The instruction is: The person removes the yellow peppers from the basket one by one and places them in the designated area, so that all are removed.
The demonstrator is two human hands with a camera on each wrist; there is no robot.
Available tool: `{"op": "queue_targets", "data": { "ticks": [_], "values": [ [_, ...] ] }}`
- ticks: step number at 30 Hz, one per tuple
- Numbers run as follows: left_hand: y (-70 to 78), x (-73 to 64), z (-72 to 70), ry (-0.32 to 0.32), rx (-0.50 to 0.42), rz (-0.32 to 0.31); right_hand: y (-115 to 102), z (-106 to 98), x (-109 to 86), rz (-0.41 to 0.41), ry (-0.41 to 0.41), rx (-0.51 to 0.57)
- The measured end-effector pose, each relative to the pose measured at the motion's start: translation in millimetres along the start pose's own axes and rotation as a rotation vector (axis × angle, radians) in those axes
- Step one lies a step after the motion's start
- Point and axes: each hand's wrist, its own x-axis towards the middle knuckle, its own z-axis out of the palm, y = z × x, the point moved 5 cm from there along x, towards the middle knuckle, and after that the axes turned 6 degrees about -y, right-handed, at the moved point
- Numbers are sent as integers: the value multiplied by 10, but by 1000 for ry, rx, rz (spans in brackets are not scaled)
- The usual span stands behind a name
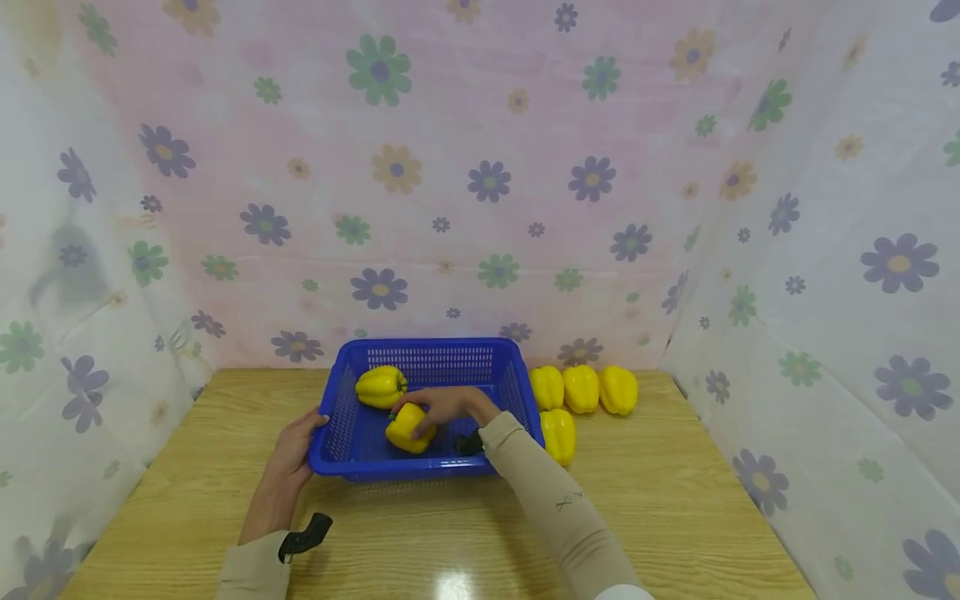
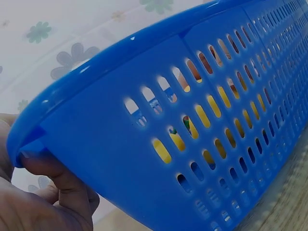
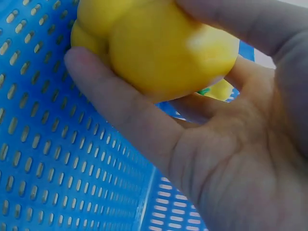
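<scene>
A blue plastic basket point(image 1: 420, 468) with slotted walls stands on the table. At its left rim my left hand point(image 1: 294, 446) grips the edge; in the left wrist view the fingers point(image 2: 57, 178) curl under the rim. Inside the basket, my right hand point(image 1: 447, 404) holds a yellow bell pepper point(image 1: 409, 428) near the front wall. The right wrist view has this pepper point(image 3: 159, 48) between thumb and fingers. Another yellow bell pepper point(image 1: 380, 387) lies behind it, at the basket's back left, its green stem pointing right.
Right of the basket, several yellow bell peppers point(image 1: 581, 389) stand on the wooden table point(image 1: 675, 500), most in a row at the back and one pepper point(image 1: 558, 436) in front, close to the basket wall. Flower-patterned cloth point(image 1: 450, 208) closes off the back and sides.
</scene>
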Motion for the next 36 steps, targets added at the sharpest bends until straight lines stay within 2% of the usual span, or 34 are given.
{"op": "queue_targets", "data": {
  "ticks": [8,12,25,30,36],
  "values": [
    [-7,11,1,-8,-4,16,51,-12,-3,-1,33,101],
    [-13,12,2,-4,-1,14,82,-18,4,11,55,110],
    [-24,28,-10,-8,-13,27,85,-8,26,5,50,255],
    [-23,27,-12,-9,-35,33,81,-11,31,-11,40,231],
    [-28,27,-13,-12,-34,24,54,-29,10,-34,44,146]
  ]
}}
